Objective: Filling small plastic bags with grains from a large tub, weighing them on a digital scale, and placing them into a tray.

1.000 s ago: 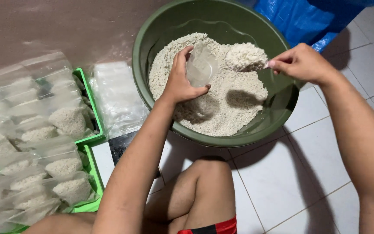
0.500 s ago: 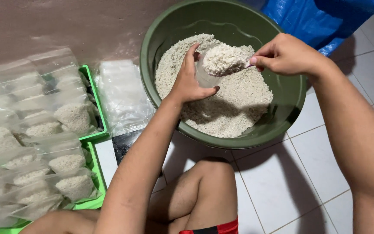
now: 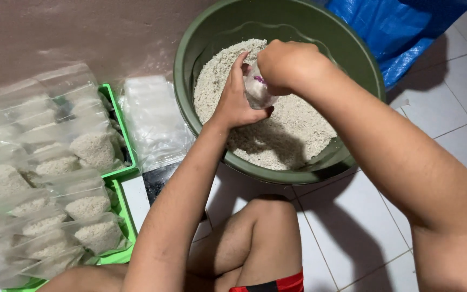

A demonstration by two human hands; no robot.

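A big green basin (image 3: 360, 65) on the floor holds pale, coarse grain (image 3: 293, 130). My left hand (image 3: 236, 103) rests on the grain and holds a small clear plastic bag (image 3: 255, 93) upright by its side. My right hand (image 3: 287, 64) is closed directly over the bag's mouth, gripping a small scoop that is almost wholly hidden under the fingers. Only a bit of purple shows there. Both hands touch the bag near the middle of the basin.
Two green trays (image 3: 119, 116) at left are packed with several clear bags of the same grain. A stack of empty clear bags (image 3: 155, 121) lies between trays and basin. A blue tarp (image 3: 401, 27) is at upper right. My bent knee (image 3: 268, 227) sits on white floor tiles.
My right hand has carried the heaped scoop left from the basin's right side to the bag's mouth and tipped it over. My left hand has stayed on the grain with the bag.
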